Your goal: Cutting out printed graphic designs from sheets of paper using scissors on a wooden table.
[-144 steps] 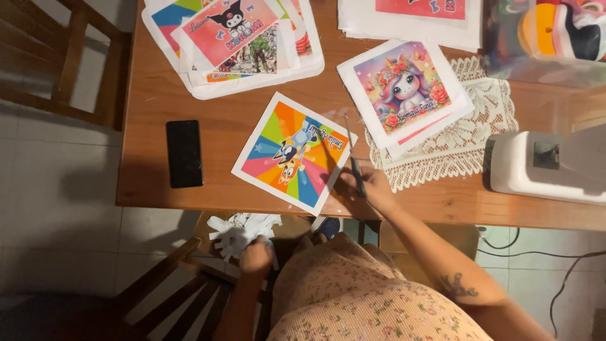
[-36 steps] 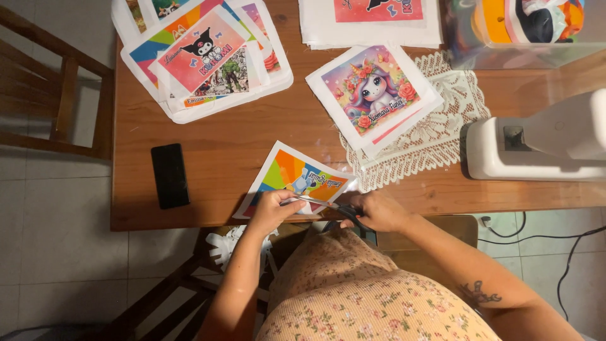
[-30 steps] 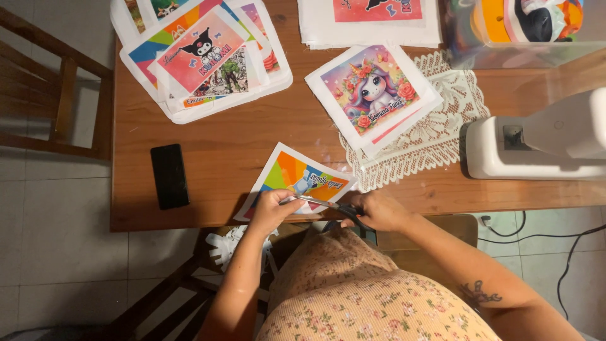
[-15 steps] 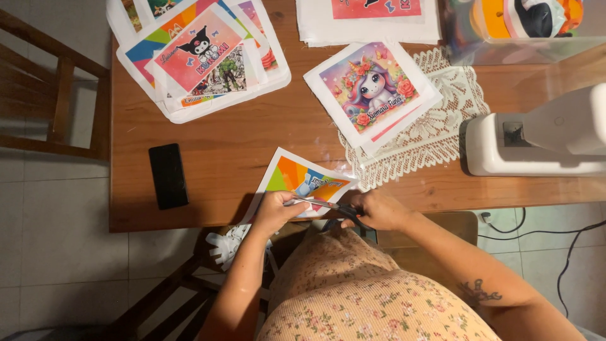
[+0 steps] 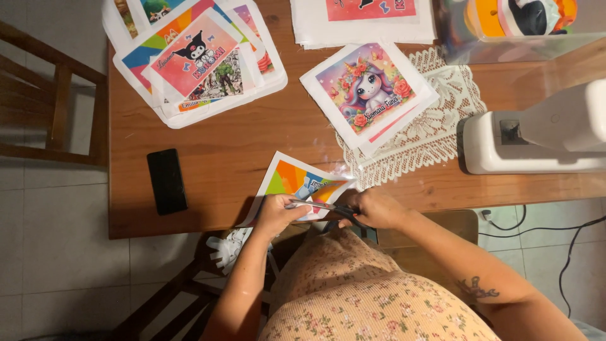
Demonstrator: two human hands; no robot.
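At lower centre of the frame, your left hand [image 5: 276, 215] has joined the work: it now pinches the colourful printed sheet [image 5: 298, 183] at the table edge [image 5: 189, 230]. Your right hand [image 5: 372, 210] is closed around the scissors [image 5: 322, 207], blades in the sheet; cutting is under way.

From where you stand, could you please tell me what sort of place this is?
Probably a home craft or sewing corner: a wooden table carries stacks of printed pictures, a lace doily and a white sewing machine, while the hands cut a print with scissors.
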